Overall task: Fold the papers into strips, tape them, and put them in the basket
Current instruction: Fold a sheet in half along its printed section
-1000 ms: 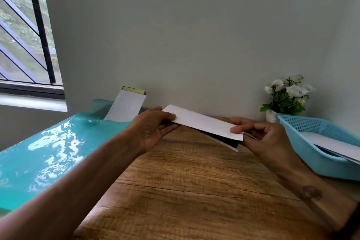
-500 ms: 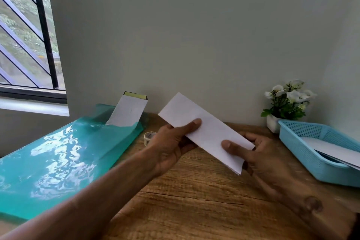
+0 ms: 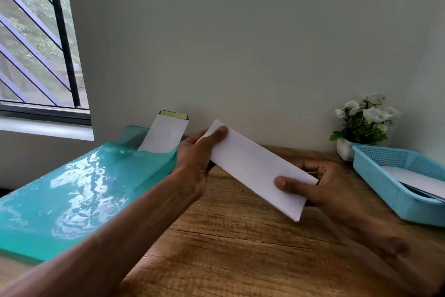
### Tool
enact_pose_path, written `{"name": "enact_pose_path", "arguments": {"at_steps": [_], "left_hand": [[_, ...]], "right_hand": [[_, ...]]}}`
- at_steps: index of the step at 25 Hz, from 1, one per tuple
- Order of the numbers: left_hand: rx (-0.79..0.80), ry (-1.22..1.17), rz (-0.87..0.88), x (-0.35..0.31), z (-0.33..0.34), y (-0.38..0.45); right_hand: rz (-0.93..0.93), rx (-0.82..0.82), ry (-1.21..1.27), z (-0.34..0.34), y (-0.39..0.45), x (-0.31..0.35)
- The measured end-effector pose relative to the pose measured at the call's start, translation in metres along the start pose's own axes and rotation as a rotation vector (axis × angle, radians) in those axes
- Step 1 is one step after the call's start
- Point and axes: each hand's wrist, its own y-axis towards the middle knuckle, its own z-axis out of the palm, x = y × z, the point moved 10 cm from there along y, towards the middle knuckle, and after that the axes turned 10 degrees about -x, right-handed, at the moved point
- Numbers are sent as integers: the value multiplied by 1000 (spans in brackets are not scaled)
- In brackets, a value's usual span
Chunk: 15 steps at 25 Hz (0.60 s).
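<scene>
Holding a folded white paper strip [image 3: 255, 167] tilted above the wooden tabletop [image 3: 240, 236], the left hand [image 3: 195, 159] pinches its far upper end, thumb on the face, and the right hand [image 3: 322, 186] pinches its near lower end, thumb across the front. Bare wood lies open beneath the strip. Right of the strip, the blue basket [image 3: 385, 183] holds white paper. Left of it lies a teal plastic sheet [image 3: 79, 188] with a white sheet [image 3: 163, 135] propped against the wall. No writing is readable.
</scene>
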Motion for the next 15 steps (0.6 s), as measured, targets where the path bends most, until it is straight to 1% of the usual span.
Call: {"name": "enact_pose_path", "arguments": {"at_steps": [3,5,7,8,9,10,11,13,14,15], "left_hand": [[74,97,18,9,10,-1],[95,147,98,1,14,0],[85,294,281,-22,9,4],[86,421,400,-34,7,5],[89,553,518,-44,6,6],[68,666,634,-54,3,6],[9,756,760,-67,-2,9],[-171,896,981,-94,-19,17],[-249,996,1011,-101,-30,26],[-302,1145,958,-102,-42,39]], "right_hand": [[83,51,-46,5,-2,-6],[72,11,-101,1,0,-6],[48,-71,-167,-10,4,-5],[57,-99,-172,-13,5,-6],[62,-94,-202,-13,5,-8],[52,-74,-298,-11,4,-10],[24,-48,-434,-9,5,-9],[-18,-19,-672,-9,10,-7],[-18,-9,-767,-10,15,-7],[-31,-1,-842,-9,20,-5]]}}
